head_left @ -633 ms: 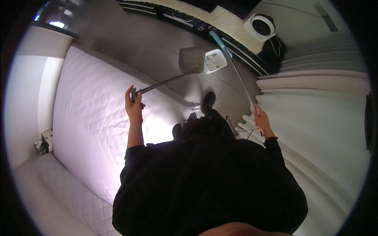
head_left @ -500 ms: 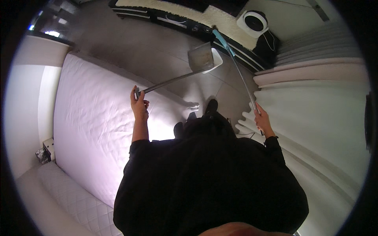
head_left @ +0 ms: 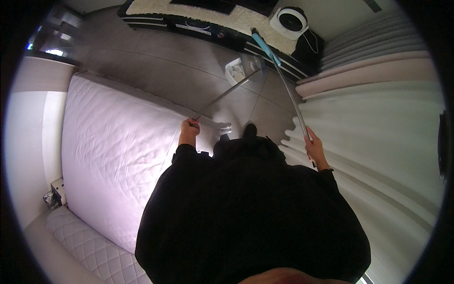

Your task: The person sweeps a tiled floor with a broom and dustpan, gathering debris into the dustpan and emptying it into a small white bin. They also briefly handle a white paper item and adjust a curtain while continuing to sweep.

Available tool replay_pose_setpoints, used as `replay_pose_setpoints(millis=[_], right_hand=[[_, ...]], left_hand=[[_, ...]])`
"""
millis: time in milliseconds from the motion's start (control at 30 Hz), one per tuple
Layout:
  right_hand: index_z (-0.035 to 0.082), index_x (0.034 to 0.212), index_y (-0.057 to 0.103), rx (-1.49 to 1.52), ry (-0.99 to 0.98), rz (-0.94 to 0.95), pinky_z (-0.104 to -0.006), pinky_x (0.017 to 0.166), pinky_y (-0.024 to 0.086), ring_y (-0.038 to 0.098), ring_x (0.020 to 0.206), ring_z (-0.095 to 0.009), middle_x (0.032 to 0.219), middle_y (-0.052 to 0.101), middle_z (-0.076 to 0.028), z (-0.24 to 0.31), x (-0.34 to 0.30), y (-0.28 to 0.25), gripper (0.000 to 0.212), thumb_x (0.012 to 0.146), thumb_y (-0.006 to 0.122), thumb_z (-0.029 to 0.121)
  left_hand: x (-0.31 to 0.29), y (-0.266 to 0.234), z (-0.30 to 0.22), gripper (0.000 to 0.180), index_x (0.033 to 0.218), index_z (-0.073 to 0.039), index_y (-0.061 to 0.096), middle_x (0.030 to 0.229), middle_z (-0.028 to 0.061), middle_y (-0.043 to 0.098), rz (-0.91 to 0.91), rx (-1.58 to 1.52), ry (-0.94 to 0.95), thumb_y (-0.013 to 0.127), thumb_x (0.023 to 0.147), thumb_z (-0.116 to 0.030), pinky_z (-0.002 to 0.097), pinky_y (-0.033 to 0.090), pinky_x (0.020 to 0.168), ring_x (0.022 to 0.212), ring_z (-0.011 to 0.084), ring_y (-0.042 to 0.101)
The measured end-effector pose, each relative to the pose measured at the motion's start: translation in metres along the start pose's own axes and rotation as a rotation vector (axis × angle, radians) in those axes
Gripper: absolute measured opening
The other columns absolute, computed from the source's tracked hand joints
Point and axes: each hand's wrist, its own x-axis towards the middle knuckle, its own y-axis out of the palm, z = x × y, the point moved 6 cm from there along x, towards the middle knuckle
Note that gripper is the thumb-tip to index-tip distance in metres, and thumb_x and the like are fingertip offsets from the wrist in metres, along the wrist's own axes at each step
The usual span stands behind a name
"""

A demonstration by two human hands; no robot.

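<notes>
My left hand (head_left: 190,128) is closed around the end of a long grey handle beside the bed. The handle runs out to a dustpan (head_left: 254,65), whose greyish pan looks blurred. Against it on the left lies a white open-topped shape (head_left: 235,71) with pale stuff inside; whether it is part of the dustpan I cannot tell. In my right hand (head_left: 316,149), next to the pale curtain, is the metal stick of a broom (head_left: 289,90). Its light blue head with dark bristles points away from me, in front of the cabinet.
A bed with a pale mattress (head_left: 111,142) fills the left. A low black cabinet (head_left: 189,29) with a fluffy cream cover stands at the far side, bearing a white round-faced device (head_left: 289,21) with a cord. Long curtains (head_left: 369,118) line the right, above grey floor tiles (head_left: 156,57).
My left hand has moved right and nearer my body, and its grip has turned. The dustpan has swung round, showing the white open shape on its left. The broom stays in my right hand.
</notes>
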Motion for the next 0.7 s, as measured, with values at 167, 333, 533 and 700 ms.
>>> replay_pose_setpoints(millis=[167, 333, 533, 700], right_hand=[[0.021, 0.137, 0.04, -0.081, 0.033, -0.009, -0.0287, 0.042, 0.038, 0.041, 0.044, -0.011, 0.054, 0.045, -0.002, -0.003, -0.006, -0.005, 0.047, 0.092, 0.05, 0.021], [0.021, 0.137, 0.04, -0.078, -0.006, -0.002, -0.0283, 0.044, 0.038, 0.04, 0.046, -0.011, 0.055, 0.045, -0.002, 0.0, -0.008, -0.007, 0.047, 0.092, 0.05, 0.02], [0.017, 0.138, 0.039, -0.082, -0.028, 0.001, -0.0282, 0.044, 0.038, 0.041, 0.047, -0.011, 0.057, 0.047, -0.004, 0.003, -0.005, -0.009, 0.047, 0.092, 0.05, 0.021], [0.012, 0.137, 0.039, -0.16, -0.105, -0.001, -0.03, 0.046, 0.039, 0.043, 0.046, -0.013, 0.058, 0.051, -0.007, 0.0, -0.004, -0.009, 0.048, 0.091, 0.051, 0.022]], left_hand=[[0.001, -0.015, 0.022, 0.016, 0.086, 0.0, 0.053, 0.081, 0.016, 0.061, -0.087, -0.17, -0.088, 0.044, 0.087, -0.013, 0.0143, 0.038, 0.034, 0.035, 0.0056, 0.041], [-0.003, -0.02, 0.032, 0.011, 0.075, -0.004, 0.05, 0.091, 0.0211, 0.062, -0.094, -0.268, -0.164, 0.044, 0.084, -0.009, 0.0145, 0.036, 0.035, 0.035, 0.0078, 0.037], [-0.008, -0.023, 0.025, 0.011, 0.077, -0.008, 0.048, 0.084, 0.0183, 0.063, -0.034, -0.164, -0.078, 0.045, 0.087, -0.011, 0.0142, 0.036, 0.036, 0.036, 0.0073, 0.038], [-0.045, 0.007, -0.014, 0.005, 0.094, -0.011, 0.05, 0.072, 0.0097, 0.059, 0.039, 0.056, 0.253, 0.051, 0.089, -0.012, 0.0165, 0.034, 0.036, 0.041, 0.0056, 0.039]])
